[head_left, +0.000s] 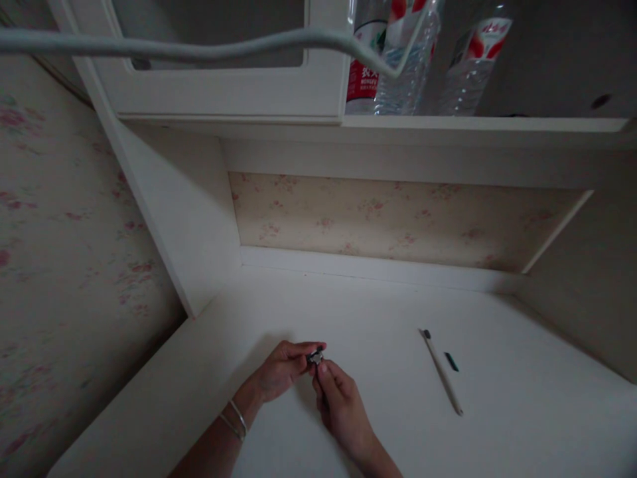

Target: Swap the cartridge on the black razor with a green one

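My left hand (284,368) pinches a small dark and silvery metal object (316,356) just above the white desk. From the near side my right hand (344,405) meets it, thumb and fingers closed on its lower end, where a dark, narrow part shows along the palm. What kind of object it is stays too small to make out. Two thin bangles (233,419) circle my left wrist. Off to the right lies a long, slim, light-coloured stick with a dark end (442,375), and beside it a short dark green piece (451,361). Neither hand touches these two.
The white desk (378,332) runs back to a low ledge below flowered wallpaper (368,212). A white shelf (478,123) overhangs it, holding several clear plastic bottles (405,73). A pale bent rod (199,45) crosses the top, close to the camera. Side panels (184,206) bound the desk.
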`<state>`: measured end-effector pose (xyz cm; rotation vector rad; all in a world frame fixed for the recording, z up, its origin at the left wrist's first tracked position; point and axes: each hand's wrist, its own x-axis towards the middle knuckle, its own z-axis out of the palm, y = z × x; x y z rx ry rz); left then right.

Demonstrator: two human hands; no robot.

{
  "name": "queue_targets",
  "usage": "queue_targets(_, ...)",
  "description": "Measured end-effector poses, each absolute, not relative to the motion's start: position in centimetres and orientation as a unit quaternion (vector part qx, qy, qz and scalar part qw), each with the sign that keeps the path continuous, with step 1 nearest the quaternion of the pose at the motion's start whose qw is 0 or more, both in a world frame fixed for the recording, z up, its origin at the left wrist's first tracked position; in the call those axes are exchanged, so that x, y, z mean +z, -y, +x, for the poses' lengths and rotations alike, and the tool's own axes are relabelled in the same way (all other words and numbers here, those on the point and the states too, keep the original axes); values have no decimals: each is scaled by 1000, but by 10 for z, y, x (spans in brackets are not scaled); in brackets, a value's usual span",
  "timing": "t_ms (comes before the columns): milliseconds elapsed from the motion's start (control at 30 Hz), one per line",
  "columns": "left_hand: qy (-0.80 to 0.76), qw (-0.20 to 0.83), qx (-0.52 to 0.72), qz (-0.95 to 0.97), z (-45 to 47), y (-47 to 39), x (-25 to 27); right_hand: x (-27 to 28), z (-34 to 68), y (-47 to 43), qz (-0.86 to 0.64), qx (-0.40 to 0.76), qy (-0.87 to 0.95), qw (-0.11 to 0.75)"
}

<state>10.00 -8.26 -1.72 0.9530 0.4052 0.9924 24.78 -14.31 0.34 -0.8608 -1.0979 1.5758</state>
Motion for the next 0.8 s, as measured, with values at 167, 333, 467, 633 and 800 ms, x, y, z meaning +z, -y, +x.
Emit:
queue_targets(167,-182,753,459,436,103,83,-16,4,246,143,-358,632,462,509)
queue_targets(333,-188,755,444,445,99,82,-18,13,251,142,-337,697,427,468)
queue_targets(467,-186,755,424,464,96,81,-16,14,256,143,-296,740,401,451)
queue_targets(633,-193,759,391,483,96,83,-11,12,260,143,-279,779,373,420)
queue_targets(800,-187,778,403,444,95,82,-19,13,259,143,-267,787,366,420)
